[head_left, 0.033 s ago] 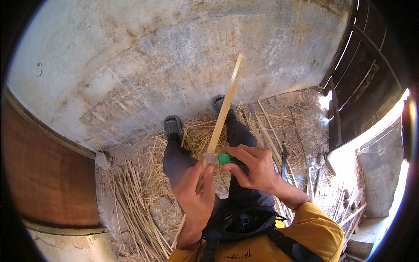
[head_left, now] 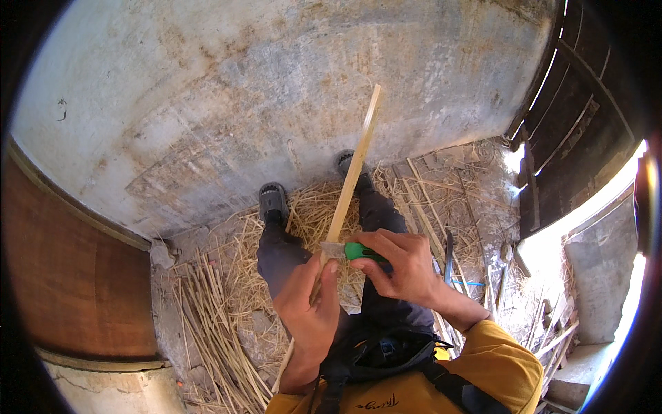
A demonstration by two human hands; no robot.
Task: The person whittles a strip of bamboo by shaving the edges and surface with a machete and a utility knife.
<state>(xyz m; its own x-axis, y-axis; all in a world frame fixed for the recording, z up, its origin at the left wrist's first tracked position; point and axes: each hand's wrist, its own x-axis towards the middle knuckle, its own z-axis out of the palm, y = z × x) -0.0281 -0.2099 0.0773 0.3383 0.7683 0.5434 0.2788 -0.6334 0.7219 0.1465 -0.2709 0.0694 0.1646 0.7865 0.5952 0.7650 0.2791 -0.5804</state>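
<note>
A long pale bamboo strip slants up and away from me, its near end between the fingers of my left hand. My right hand is closed round a green-handled knife. Its short, wide blade lies across the strip just above my left thumb and fingertips. The left fingers and palm cover part of the strip's lower end. Whether the blade's edge has entered the bamboo, I cannot tell.
Shavings litter the floor round my shoes. A bundle of thin strips lies at left, with more sticks at right near a dark blade-like tool. A stained wall stands ahead; a brown panel is at far left.
The far tip of the bamboo strip has shifted very slightly to the left. Both hands and the knife stay in the same place.
</note>
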